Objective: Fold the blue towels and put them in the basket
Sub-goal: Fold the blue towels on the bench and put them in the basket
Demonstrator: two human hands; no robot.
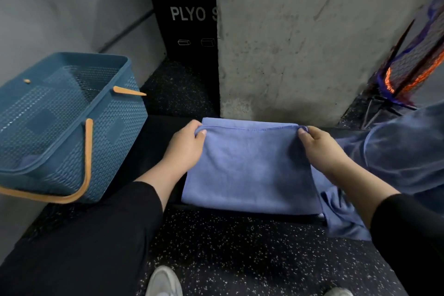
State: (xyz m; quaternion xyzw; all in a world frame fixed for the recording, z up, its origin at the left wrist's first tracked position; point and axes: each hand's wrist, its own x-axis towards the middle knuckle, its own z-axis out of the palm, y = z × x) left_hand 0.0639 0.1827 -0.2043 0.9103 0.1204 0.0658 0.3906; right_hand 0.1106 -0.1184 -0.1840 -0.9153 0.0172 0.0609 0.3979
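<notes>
Head view: both hands (186, 145) (320, 151) pinch the towel's (249, 170) far corners.

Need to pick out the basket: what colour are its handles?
Tan-orange handles on a teal-blue woven-pattern basket, clearest in the head view.

Blue towel (249, 166) lies folded flat on the dark worktop (158, 132), top corners pinched up. More blue towels (403, 151) sit heaped just right. The blue woven basket (115, 127), orange-handled, stands left, tilted.
</notes>
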